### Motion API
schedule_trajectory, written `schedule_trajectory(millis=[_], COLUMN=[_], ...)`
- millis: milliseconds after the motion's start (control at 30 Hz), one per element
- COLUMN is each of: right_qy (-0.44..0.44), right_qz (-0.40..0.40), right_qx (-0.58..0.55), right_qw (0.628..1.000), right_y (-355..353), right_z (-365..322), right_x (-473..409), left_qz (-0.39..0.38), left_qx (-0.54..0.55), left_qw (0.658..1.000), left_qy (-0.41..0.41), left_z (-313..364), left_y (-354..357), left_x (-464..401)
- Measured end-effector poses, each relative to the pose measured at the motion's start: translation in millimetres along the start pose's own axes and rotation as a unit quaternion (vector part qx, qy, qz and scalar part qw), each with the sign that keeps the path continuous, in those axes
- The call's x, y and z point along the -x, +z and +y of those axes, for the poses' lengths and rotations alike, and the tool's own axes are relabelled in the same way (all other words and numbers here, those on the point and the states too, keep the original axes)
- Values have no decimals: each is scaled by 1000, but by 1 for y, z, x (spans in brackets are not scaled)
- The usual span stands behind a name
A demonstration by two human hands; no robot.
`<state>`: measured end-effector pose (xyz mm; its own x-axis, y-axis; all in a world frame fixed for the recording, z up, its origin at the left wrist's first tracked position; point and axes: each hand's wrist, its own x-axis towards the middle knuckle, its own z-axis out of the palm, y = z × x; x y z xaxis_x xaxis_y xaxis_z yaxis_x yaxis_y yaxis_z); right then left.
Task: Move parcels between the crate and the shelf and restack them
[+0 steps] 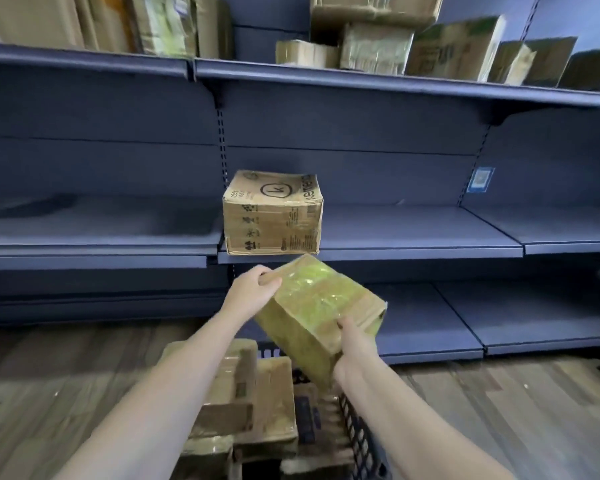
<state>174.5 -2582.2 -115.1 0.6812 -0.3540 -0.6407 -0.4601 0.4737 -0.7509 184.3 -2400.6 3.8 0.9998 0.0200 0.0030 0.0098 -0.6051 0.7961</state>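
One printed carton (272,213) already stands on the middle shelf (413,252), just beyond the fingertips. A tape-wrapped box (317,313) is held tilted in mid-air below that shelf edge: the left hand (252,289) curls its fingers over the far upper corner, the right hand (355,351) clasps the near lower edge. Several boxes (257,393) remain in the dark basket (361,441) beneath the wrists, so by my judgement shelving is at an early stage.

The taped box (317,313) is tan with shiny yellow-green tape; the printed box (272,214) brown with black print; the shelf (413,233) dark blue-grey.
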Motion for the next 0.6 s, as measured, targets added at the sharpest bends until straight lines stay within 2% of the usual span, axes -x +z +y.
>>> schedule_trajectory(millis=[100, 233, 400, 600], right_qy=[-62, -160, -250, -316], right_qz=[-69, -95, -139, -189], right_qx=[-10, 6, 76, 153], right_qw=[996, 983, 955, 917], right_y=[10, 23, 50, 87], right_z=[-69, -125, -178, -210], right_x=[117, 180, 205, 172], left_qz=[65, 135, 186, 186], left_qx=[42, 65, 105, 107], left_qw=[996, 987, 974, 973], left_qy=[36, 65, 81, 90], left_z=[28, 63, 90, 87], left_y=[-37, -82, -116, -124], left_x=[18, 24, 11, -31])
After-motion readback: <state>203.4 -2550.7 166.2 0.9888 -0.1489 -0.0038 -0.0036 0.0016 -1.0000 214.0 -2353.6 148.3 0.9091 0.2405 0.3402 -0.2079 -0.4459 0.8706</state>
